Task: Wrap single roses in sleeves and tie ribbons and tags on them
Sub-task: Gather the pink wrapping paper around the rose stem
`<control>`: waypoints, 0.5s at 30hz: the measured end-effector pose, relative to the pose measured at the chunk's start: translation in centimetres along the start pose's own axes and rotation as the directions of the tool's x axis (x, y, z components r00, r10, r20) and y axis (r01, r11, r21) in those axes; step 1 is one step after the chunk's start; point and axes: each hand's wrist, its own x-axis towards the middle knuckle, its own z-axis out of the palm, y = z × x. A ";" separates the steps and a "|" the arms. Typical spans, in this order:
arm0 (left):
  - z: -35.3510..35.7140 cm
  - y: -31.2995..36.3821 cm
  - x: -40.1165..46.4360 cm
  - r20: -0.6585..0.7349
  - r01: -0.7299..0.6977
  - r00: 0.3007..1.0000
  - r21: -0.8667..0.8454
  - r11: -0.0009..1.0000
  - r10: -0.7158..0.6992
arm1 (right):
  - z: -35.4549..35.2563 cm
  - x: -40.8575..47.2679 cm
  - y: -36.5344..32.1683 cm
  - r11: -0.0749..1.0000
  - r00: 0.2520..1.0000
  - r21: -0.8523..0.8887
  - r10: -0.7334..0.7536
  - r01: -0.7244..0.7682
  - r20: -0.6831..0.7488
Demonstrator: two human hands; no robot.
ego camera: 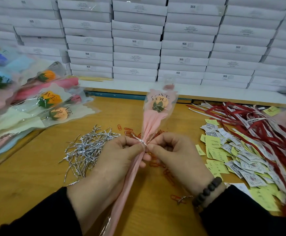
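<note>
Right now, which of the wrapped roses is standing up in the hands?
The peach rose in the pink sleeve, gripped at its neck by the left hand and right hand. The other wrapped roses lie flat at left.

A peach rose (pixel 160 103) stands in a pink-and-clear sleeve (pixel 153 120) printed "LOVE YOU", tilted away above the table (pixel 36 181). A silver twist tie (pixel 143 142) cinches the sleeve's gathered neck. Red ribbons (pixel 251 120) and paper tags (pixel 224 150) lie heaped at right.
</note>
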 end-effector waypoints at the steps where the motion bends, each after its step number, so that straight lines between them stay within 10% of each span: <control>1: 0.0 0.0 0.0 0.004 -0.001 1.000 -0.003 1.000 0.001 | 0.0 0.0 0.0 1.000 1.000 0.000 0.004 -0.004 -0.011; 15: -0.2 -0.4 0.2 0.005 0.018 1.000 0.008 1.000 -0.018 | -0.3 0.1 -0.1 0.990 0.998 -0.138 -0.029 0.022 -0.052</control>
